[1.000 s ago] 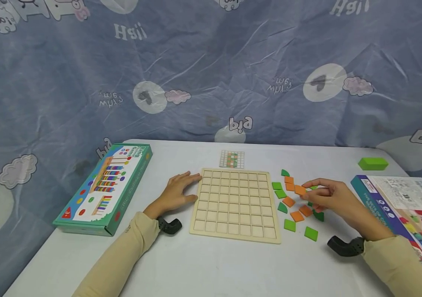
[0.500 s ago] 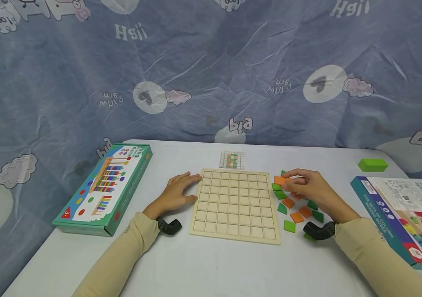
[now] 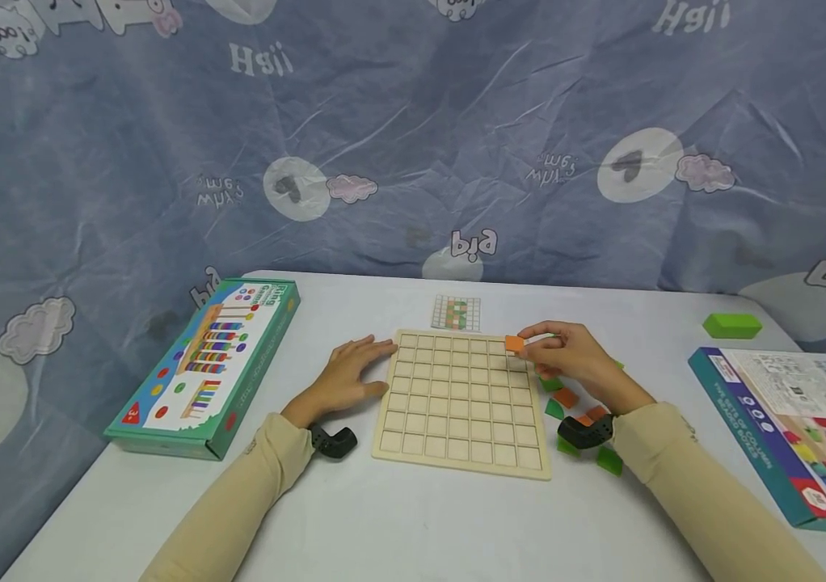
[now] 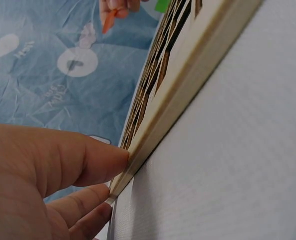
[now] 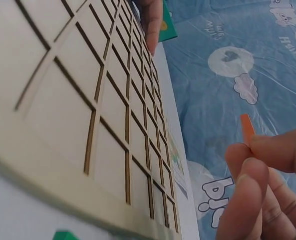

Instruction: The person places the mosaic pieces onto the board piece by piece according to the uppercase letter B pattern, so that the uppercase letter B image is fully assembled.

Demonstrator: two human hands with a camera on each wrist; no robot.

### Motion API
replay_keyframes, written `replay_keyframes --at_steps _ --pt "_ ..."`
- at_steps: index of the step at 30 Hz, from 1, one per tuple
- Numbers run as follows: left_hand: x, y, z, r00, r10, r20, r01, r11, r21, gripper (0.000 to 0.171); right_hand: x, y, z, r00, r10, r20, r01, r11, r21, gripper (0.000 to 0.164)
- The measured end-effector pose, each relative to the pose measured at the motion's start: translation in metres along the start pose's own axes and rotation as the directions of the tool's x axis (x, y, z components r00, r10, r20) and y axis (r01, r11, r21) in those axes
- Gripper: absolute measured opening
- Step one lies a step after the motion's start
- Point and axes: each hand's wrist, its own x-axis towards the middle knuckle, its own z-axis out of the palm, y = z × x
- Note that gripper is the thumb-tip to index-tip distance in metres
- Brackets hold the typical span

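Observation:
A pale wooden grid board [image 3: 460, 404] lies flat on the white table, its square cells bare. Between thumb and fingers my right hand [image 3: 569, 356] pinches an orange square tile [image 3: 514, 344], held above the board's far right corner. In the right wrist view that tile [image 5: 247, 127] appears edge-on, raised above the grid. My left hand [image 3: 343, 380] rests at the board's left side, fingers spread. In the left wrist view the thumb [image 4: 105, 159] and fingertips touch the board's side edge [image 4: 187, 70].
Green and orange tiles [image 3: 566, 397] lie right of the board, partly hidden under my right arm. A small patterned card [image 3: 456, 313] sits behind the board. A green-edged box [image 3: 209, 364] stands left; another box [image 3: 798, 436] and a green block [image 3: 731, 326] are right.
My right hand has carried the orange tile leftward from the loose tiles, over to the board's far right corner. My left hand has stayed at the board's left edge.

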Motion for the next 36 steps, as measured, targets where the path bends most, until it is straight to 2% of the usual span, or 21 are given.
replay_keyframes --at_steps 12,27,32,36 --pt "0.002 0.0 0.0 1.0 0.001 0.002 -0.001 1.0 0.019 0.071 0.028 0.003 0.028 1.0 0.004 0.015 -0.005 0.998 0.058 0.05" --pt "0.002 0.0 -0.001 1.0 0.0 0.007 0.0 1.0 0.029 0.07 0.049 -0.001 0.057 0.999 0.038 0.022 -0.041 0.989 0.14 0.048" --pt "0.002 0.001 -0.001 1.0 0.001 0.003 -0.001 1.0 0.023 0.071 0.055 -0.002 0.066 0.999 0.027 0.042 -0.035 0.98 0.197 0.05" --pt "0.002 0.0 -0.001 1.0 0.003 0.0 -0.003 1.0 0.022 0.071 0.059 -0.001 0.073 0.999 0.014 0.048 -0.023 0.981 0.194 0.051"
